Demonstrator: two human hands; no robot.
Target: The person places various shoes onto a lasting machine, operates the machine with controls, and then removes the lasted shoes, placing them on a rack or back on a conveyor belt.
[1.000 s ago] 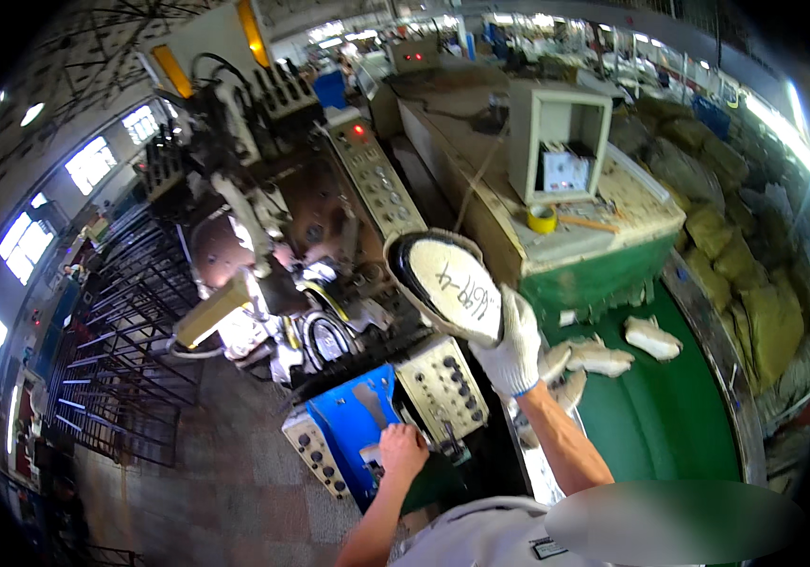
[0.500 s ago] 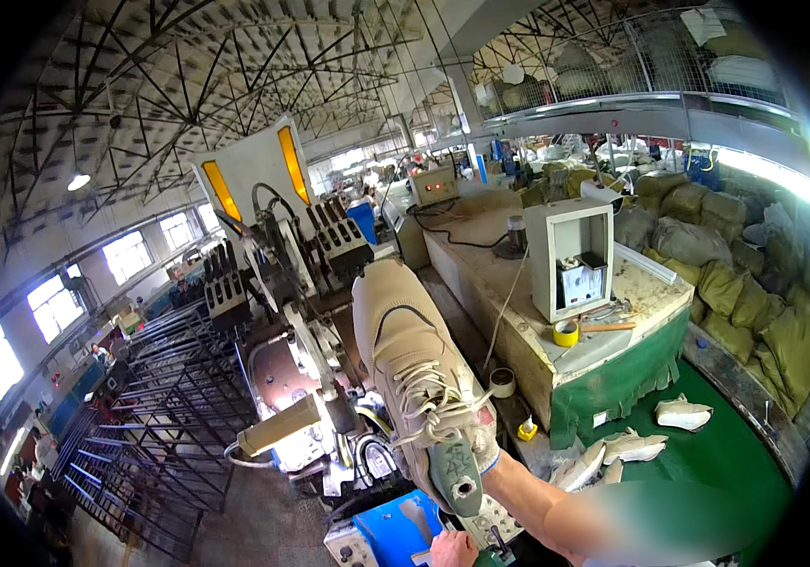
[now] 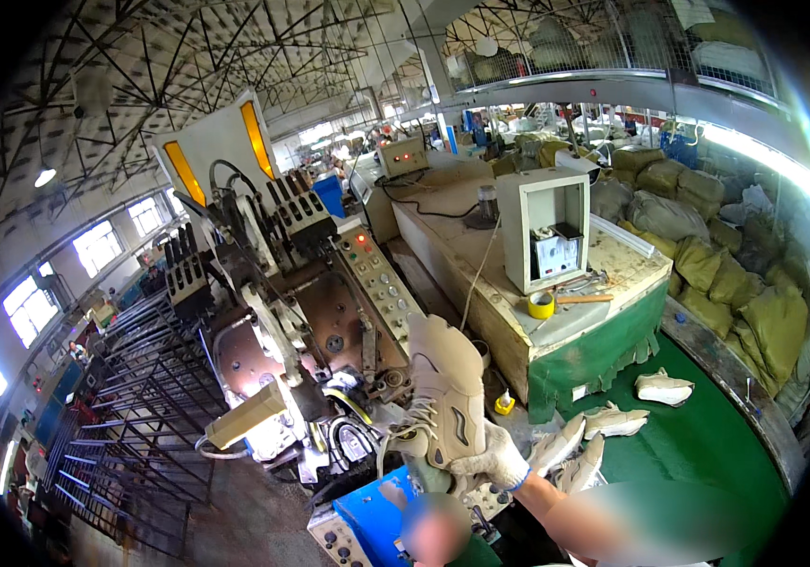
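Observation:
My right hand [image 3: 496, 457], in a whitish work glove, grips a beige lace-up shoe upper [image 3: 449, 383] near its heel end. The toe points up and away, and the side with a dark slit-shaped mark faces me. Laces hang at its left, where part of a green shoe last [image 3: 413, 442] shows inside. My left hand [image 3: 435, 531] is low in the view, by the blue panel [image 3: 367, 510] of the machine; it is blurred and its fingers cannot be made out. The shoe machine [image 3: 296, 340], with brown plates and metal arms, stands just beyond the shoe.
To the right, several similar shoe uppers [image 3: 615, 420] lie on a green surface [image 3: 707, 454]. A worn bench [image 3: 603, 317] carries an open grey box [image 3: 544, 231], yellow tape [image 3: 541, 304] and tools. Dark metal racks [image 3: 140, 397] fill the left. A button panel [image 3: 381, 283] borders the machine.
The shoe has come down and nearer, rolling from laces up to side up, which uncovers the machine's plate and button panel. My left hand has moved slightly left in the view.

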